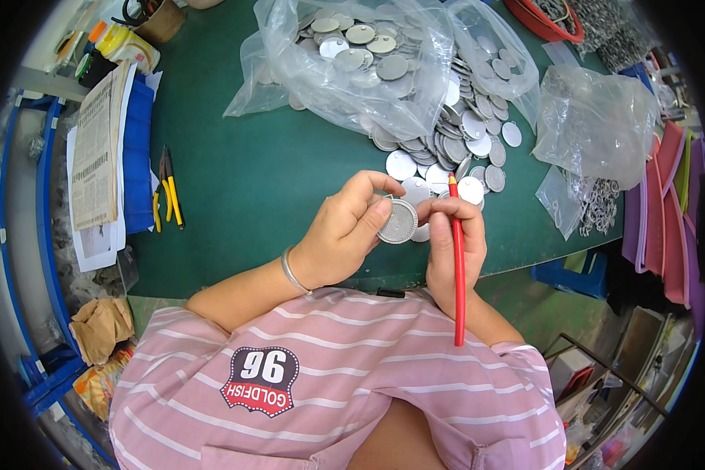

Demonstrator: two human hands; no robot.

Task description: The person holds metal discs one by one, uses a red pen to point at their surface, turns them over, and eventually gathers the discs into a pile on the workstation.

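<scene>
Between thumb and fingers, my left hand (338, 235) grips a round grey metal disc (399, 222), its textured face with a raised rim turned up. A long red pencil (458, 282) lies across my right hand (446, 251), its pointed tip away from me. The curled right fingers are close to the disc's right edge; whether they touch it I cannot tell. Just beyond both hands spreads a pile of similar flat metal discs (454, 141), some grey and some shiny white. They spill out of a clear plastic bag (282, 70) with more discs inside.
Yellow-handled pliers (168, 196) lie at left on the green table (227, 196), near a blue bin (139, 157) with papers. To the right are a clear bag (595, 125) and small metal clasps (601, 207). A red basket (552, 23) stands far right. A blue stool (576, 274) is below the table edge.
</scene>
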